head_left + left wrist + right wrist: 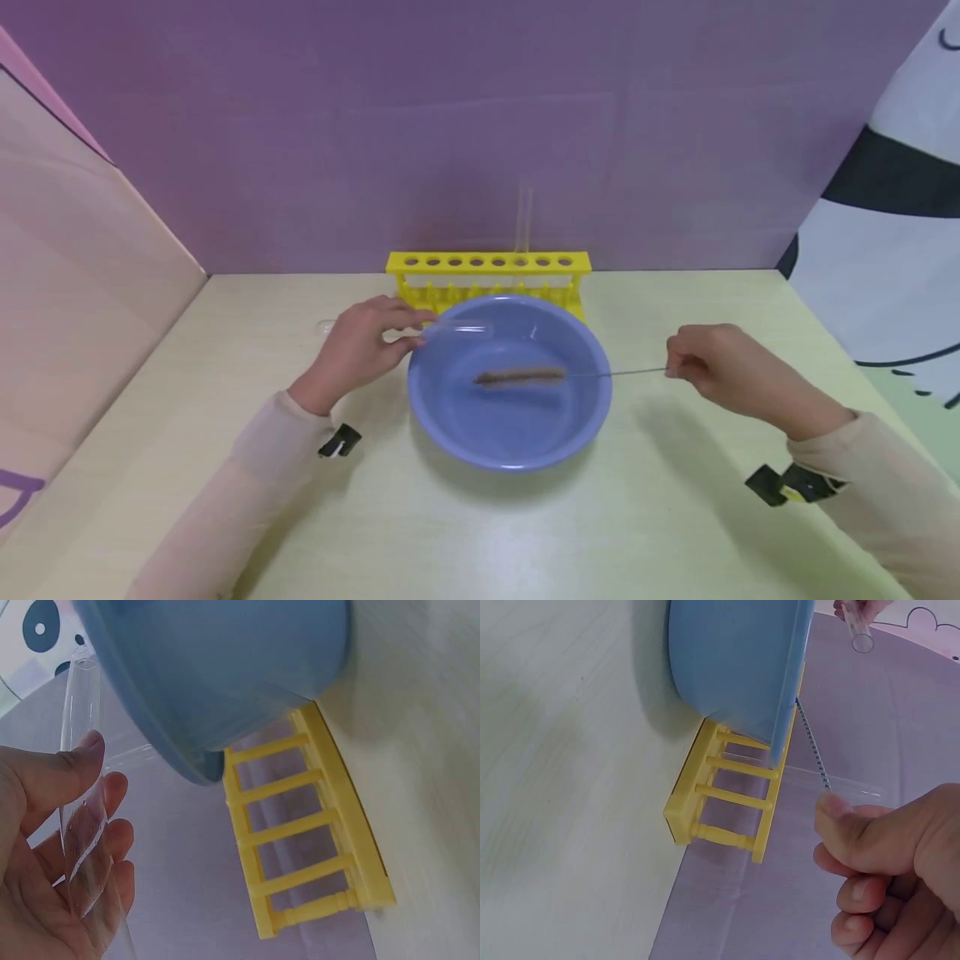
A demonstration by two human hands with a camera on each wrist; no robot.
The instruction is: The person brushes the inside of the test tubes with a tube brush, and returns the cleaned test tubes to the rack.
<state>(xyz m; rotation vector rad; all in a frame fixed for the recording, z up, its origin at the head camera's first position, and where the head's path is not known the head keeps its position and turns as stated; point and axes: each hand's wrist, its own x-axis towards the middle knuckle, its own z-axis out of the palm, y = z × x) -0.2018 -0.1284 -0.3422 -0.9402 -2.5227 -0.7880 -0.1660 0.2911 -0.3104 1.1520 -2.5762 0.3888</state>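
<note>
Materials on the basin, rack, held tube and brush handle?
Basin: probably plastic, glossy; bright rim highlights.
Rack: likely plastic, smooth; uniform opaque yellow.
Tube: glass or clear plastic, can't tell; smooth, see-through.
Brush handle: likely twisted metal wire; thin, spiral-ridged.

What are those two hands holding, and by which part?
The left hand grips a clear test tube around its middle; the right hand pinches a brush by its thin wire handle, outside the blue basin.
</note>
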